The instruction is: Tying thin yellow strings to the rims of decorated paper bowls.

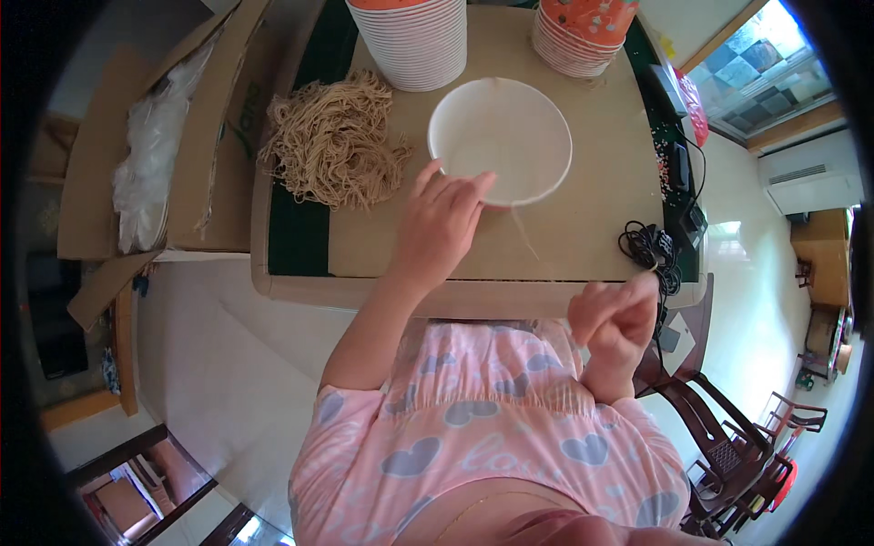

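Observation:
A white paper bucket point(523, 136) stands on the table with its open mouth facing up. My left hand point(442, 223) is closed at its near left rim, with fingertips bent over the edge. A thin pale strand point(525, 235) hangs from the near rim and trails toward the table's front. My right hand point(617, 318) is off to the right, past the front edge, its fingers curled together; whatever they may hold is too small to make out. Left of the bucket lies a loose heap of tan cords point(337, 141).
A tall stack of paper buckets point(414, 45) and a shorter orange-printed stack point(583, 36) stand at the back. A cardboard box point(214, 164) with clear plastic inside is at the left. Coiled black cables point(651, 247) lie by the right edge. Dark wooden chairs point(724, 428) stand at right.

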Available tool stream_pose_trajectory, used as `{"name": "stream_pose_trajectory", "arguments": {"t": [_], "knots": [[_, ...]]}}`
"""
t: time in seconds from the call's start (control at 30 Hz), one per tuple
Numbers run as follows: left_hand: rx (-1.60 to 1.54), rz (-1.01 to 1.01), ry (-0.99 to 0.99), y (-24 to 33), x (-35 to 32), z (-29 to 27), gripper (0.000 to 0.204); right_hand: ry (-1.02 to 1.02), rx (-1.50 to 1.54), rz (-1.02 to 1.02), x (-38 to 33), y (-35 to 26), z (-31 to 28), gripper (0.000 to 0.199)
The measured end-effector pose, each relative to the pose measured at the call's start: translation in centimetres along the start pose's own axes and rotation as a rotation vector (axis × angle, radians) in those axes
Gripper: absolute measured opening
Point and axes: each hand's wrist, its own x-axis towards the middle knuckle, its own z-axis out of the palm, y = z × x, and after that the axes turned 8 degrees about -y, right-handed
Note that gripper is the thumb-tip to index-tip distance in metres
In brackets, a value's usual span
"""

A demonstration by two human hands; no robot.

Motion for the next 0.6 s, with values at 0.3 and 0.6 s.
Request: {"name": "stream_pose_trajectory", "arguments": {"t": [0.3, 0.6], "knots": [[-0.532, -0.235, 0.038, 0.8, 5.4, -0.2, 0.026, -0.693, -0.053, 0.161, 2.5, 1.3, 0.7, 0.011], [-0.568, -0.271, -0.184, 0.6, 6.7, -1.2, 0.021, 0.052, -0.487, 0.205, 5.1, 7.2, -3.9, 0.034]]}}
